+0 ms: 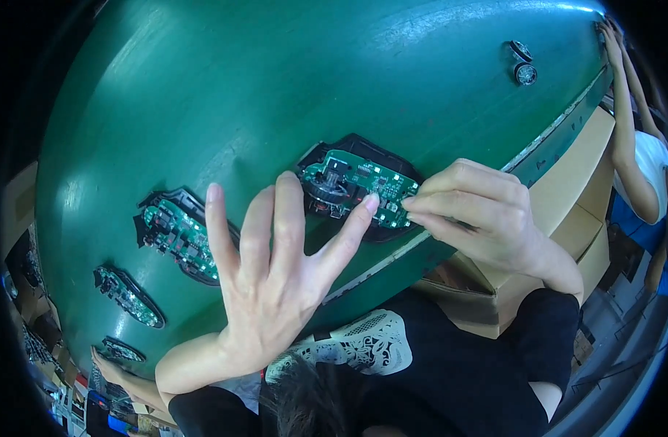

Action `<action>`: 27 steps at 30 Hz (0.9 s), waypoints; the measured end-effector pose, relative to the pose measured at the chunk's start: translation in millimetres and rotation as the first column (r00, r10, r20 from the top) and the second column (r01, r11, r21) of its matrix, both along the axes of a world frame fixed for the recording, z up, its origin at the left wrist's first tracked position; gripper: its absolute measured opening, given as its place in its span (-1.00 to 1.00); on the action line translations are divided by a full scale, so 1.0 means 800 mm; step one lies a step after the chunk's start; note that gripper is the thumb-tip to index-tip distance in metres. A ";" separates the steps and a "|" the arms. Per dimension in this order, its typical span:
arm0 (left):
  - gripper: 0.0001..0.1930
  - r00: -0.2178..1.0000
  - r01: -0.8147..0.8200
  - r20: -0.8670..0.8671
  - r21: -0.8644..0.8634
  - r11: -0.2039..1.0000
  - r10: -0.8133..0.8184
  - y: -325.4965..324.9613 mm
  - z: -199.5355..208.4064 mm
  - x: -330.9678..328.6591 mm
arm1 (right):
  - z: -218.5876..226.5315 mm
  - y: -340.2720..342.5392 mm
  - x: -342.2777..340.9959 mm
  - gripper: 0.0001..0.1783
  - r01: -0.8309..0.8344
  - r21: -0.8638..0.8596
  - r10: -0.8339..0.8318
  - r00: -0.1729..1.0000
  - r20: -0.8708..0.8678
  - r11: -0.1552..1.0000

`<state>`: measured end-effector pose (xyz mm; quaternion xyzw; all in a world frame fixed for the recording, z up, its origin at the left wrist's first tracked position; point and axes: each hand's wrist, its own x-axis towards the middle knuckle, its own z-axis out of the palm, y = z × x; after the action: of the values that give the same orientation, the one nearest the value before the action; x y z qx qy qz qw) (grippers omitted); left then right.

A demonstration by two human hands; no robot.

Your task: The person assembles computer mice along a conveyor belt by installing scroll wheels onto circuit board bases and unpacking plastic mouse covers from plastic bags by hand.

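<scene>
A green circuit board (366, 175) with a black ribbed wheel (325, 188) at its left end sits in a black plastic shell (377, 149) on the table. My left hand (268, 277) reaches over it from the near side. Its thumb presses on the board and its index fingertip touches the left end by the wheel, gripping the board between them; the other fingers are spread. At the board's right end, my right hand (487, 211) is closed in a pinch, thumb against fingers. What sits between those fingertips, if anything, is too small to make out.
Similar shells with boards (177, 237) (130, 295) (123, 349) line up leftward on the green table (239, 87). Two small black wheels (524, 63) lie far right. An open cardboard box (559, 240) stands below the table edge. Other people's hands (610, 44) (108, 368) rest at both ends.
</scene>
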<state>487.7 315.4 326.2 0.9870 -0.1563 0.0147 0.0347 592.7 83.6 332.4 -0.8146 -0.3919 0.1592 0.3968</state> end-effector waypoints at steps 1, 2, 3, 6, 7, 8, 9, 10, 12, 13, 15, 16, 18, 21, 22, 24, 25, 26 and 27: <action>-0.28 1.000 0.001 0.000 0.003 1.000 -0.001 0.001 0.000 -0.002 | -0.001 0.002 -0.003 -0.78 0.001 0.003 -0.001 1.000 0.000 1.000; -0.28 1.000 0.002 -0.001 0.002 1.000 -0.002 0.001 0.000 -0.002 | -0.001 0.003 -0.002 -0.79 0.002 0.007 -0.002 1.000 0.019 1.000; -0.28 1.000 0.002 -0.003 0.002 1.000 -0.002 0.001 0.000 -0.002 | -0.002 0.004 -0.002 -0.79 0.002 0.011 -0.002 0.999 0.037 1.000; -0.26 1.000 0.005 -0.009 -0.003 1.000 -0.005 0.002 0.001 -0.001 | -0.001 0.007 -0.006 -0.77 0.008 -0.018 -0.006 0.997 0.081 1.000; -0.25 1.000 0.001 -0.003 -0.007 1.000 -0.001 0.002 0.000 0.000 | -0.002 0.008 -0.005 -0.77 0.002 -0.017 -0.001 0.997 0.083 1.000; -0.25 1.000 -0.001 0.000 -0.006 1.000 0.001 0.003 0.001 0.000 | -0.003 0.008 -0.005 -0.77 -0.001 -0.016 0.003 0.992 0.122 1.000; -0.25 1.000 0.004 0.006 -0.006 1.000 -0.004 0.003 0.002 0.001 | -0.003 0.009 -0.006 -0.76 -0.004 -0.017 0.007 0.986 0.164 1.000; -0.25 1.000 0.009 0.014 -0.007 1.000 -0.009 0.002 0.004 0.002 | 0.002 0.009 -0.008 -0.76 -0.006 -0.017 0.009 0.985 0.170 1.000; -0.26 0.999 0.009 0.033 0.001 1.000 -0.009 0.004 0.005 0.003 | 0.012 0.011 -0.013 -0.76 -0.058 -0.160 0.118 0.911 0.396 0.985; -0.31 0.999 0.012 0.041 -0.031 0.999 -0.010 0.004 0.007 0.002 | 0.003 0.005 -0.016 -0.75 -0.109 -0.141 0.167 0.840 0.517 0.984; -0.37 1.000 0.019 0.012 -0.088 0.996 -0.018 0.008 0.018 0.006 | 0.024 0.010 -0.021 -0.72 -0.127 -0.266 0.263 0.773 0.578 0.956; -0.43 0.998 -0.005 0.055 -0.123 0.992 0.012 0.008 0.016 0.007 | 0.031 0.013 -0.022 -0.72 -0.135 -0.313 0.302 0.755 0.582 0.940; -0.44 0.990 0.052 0.135 -0.107 0.993 -0.037 0.017 0.008 0.021 | 0.039 0.006 -0.005 -0.72 -0.106 -0.341 0.303 0.743 0.597 0.934; -0.52 0.971 0.081 0.234 -0.094 0.992 -0.057 0.015 0.006 0.083 | 0.048 -0.020 0.058 -0.61 0.202 -0.145 -0.080 0.805 0.588 0.969; -0.58 0.956 0.115 0.282 -0.112 0.987 -0.079 0.015 0.004 0.117 | 0.050 -0.037 0.074 -0.52 0.342 -0.124 -0.205 0.776 0.596 0.932; -0.62 0.895 0.161 0.436 -0.119 0.980 -0.094 0.012 -0.006 0.196 | 0.057 -0.063 0.085 -0.40 0.526 -0.309 -0.270 0.756 0.597 0.792; -0.62 0.886 0.135 0.457 -0.097 0.986 -0.077 0.011 -0.011 0.236 | 0.057 -0.069 0.090 -0.40 0.518 -0.289 -0.263 0.748 0.609 0.805; -0.62 0.880 0.109 0.472 -0.078 0.991 -0.060 0.011 -0.012 0.268 | 0.058 -0.073 0.091 -0.37 0.492 -0.335 -0.292 0.816 0.498 0.803; -0.60 0.899 0.062 0.435 -0.024 0.998 -0.045 0.011 -0.010 0.293 | 0.058 -0.076 0.092 -0.35 0.464 -0.384 -0.323 0.868 0.377 0.799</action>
<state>722.2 324.5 318.5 0.9535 -0.1868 0.2359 0.0176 666.7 23.0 378.7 -0.9633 -0.2171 0.0384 0.1531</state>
